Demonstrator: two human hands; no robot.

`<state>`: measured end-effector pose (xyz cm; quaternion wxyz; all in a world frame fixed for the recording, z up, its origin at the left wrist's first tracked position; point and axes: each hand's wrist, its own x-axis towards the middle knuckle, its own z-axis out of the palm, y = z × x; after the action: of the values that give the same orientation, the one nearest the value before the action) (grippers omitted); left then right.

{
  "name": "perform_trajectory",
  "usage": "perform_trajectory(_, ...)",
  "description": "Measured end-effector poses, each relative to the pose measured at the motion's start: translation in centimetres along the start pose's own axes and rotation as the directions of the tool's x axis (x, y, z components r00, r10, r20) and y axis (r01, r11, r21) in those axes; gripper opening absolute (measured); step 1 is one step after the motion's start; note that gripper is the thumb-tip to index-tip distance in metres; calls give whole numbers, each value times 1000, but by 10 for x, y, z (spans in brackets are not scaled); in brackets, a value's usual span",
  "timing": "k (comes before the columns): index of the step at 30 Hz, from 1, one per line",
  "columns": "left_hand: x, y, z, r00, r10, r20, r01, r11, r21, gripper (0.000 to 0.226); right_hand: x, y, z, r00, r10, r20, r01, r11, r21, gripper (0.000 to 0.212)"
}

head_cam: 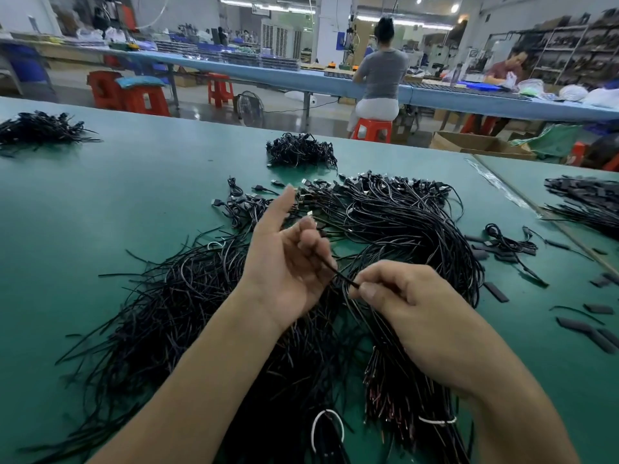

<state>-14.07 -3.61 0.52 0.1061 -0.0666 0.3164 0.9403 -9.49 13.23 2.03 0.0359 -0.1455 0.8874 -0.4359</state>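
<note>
A large heap of black cables [395, 222] with USB plugs lies across the green table [117, 195]. My right hand [402, 296] pinches the end of one thin black cable [341, 276] between thumb and fingers. My left hand [288, 259] is raised above the heap, palm toward me, index finger straight, the other fingers curled round the same cable. A bundle of cable ends tied with a white band [435, 420] lies under my right forearm.
Loose black cables [174, 296] spread to the left. Smaller cable piles [301, 150] [40, 128] [589, 199] sit farther off. Short black sleeve pieces [596, 333] are scattered at right. Two people sit at a blue bench [268, 73] beyond, with red stools [371, 128].
</note>
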Motion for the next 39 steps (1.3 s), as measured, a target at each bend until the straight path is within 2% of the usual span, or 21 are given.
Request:
perform_trajectory(2, 2, 4, -6, 994, -100, -35, 98, 993, -67, 44, -2, -2, 0, 998, 9, 55, -5, 998, -60, 22)
perform_trajectory(5, 10, 4, -16, 978, -185, -95, 175, 979, -100, 45, 2, 10, 1, 988, 142, 54, -131, 978, -162, 24)
perform_trajectory(7, 15, -1, -17, 986, -112, -120, 116, 993, 27, 40, 5, 17, 5, 967, 235, 96, -211, 954, -213, 24)
perform_trajectory(9, 18, -6, -19, 996, 35, -86, -4, 944, 331, 39, 9, 22, 10, 959, 263, 104, -240, 951, -194, 26)
perform_trajectory(11, 15, -9, -19, 988, 138, 70, -150, 740, 656, 41, 14, 26, 12, 966, 260, -10, -260, 964, -57, 31)
perform_trajectory(12, 13, -10, -18, 978, 124, 165, -207, 625, 753, 41, 17, 30, 12, 957, 271, -103, -267, 962, 48, 37)
perform_trajectory(15, 4, -15, -13, 922, -143, 361, -287, 375, 882, 35, 25, 37, 13, 897, 368, -247, -253, 882, 398, 47)
perform_trajectory(18, 0, -24, -11, 836, -386, 390, -374, 120, 920, 21, 30, 42, 18, 866, 428, -259, -197, 768, 609, 32)
perform_trajectory(21, 2, -29, -13, 816, -435, 381, -394, 64, 917, 18, 31, 49, 22, 841, 434, -323, -168, 777, 607, 50)
perform_trajectory(25, 11, -26, -19, 920, -274, 281, -311, -74, 947, 28, 29, 48, 20, 892, 385, -239, -163, 765, 624, 23)
perform_trajectory(27, 16, -27, -23, 965, -107, 241, -248, -64, 967, 12, 26, 39, 21, 940, 276, -201, -108, 800, 590, 20)
perform_trajectory(28, 16, -27, -26, 970, -20, 241, -242, -71, 968, 24, 24, 34, 22, 965, 194, -176, -67, 831, 552, 24)
perform_trajectory(30, 14, -25, -30, 917, 98, 386, -386, -18, 922, 64, 18, 17, 23, 997, -22, -74, 53, 892, 449, 31)
perform_trajectory(31, 14, -22, -31, 879, 116, 462, -468, 34, 883, 74, 15, 9, 22, 990, -140, 12, 123, 909, 399, 33)
perform_trajectory(32, 13, -19, -30, 858, 111, 502, -513, 107, 852, 72, 12, 0, 22, 962, -246, 118, 187, 911, 367, 32)
perform_trajectory(33, 13, -18, -29, 849, 114, 516, -528, 183, 829, 57, 8, -7, 22, 924, -315, 216, 227, 907, 355, 31)
perform_trajectory(35, 16, -18, -24, 848, 214, 485, -511, 88, 855, 14, 4, -12, 21, 921, -282, 269, 204, 937, 283, 32)
perform_trajectory(36, 17, -17, -23, 828, 323, 459, -485, 0, 875, 23, 3, -10, 19, 958, -207, 199, 171, 968, 185, 34)
perform_trajectory(37, 19, -17, -24, 809, 437, 393, -437, -1, 900, 36, 4, -6, 16, 988, -122, 90, 118, 992, 51, 35)
perform_trajectory(38, 19, -13, -25, 784, 548, 290, -410, 107, 906, 40, 5, -1, 12, 999, -34, -27, 33, 997, -64, 36)
perform_trajectory(39, 19, -9, -25, 760, 629, 165, -418, 278, 865, 38, 5, 4, 8, 990, 58, -130, -75, 989, -131, 37)
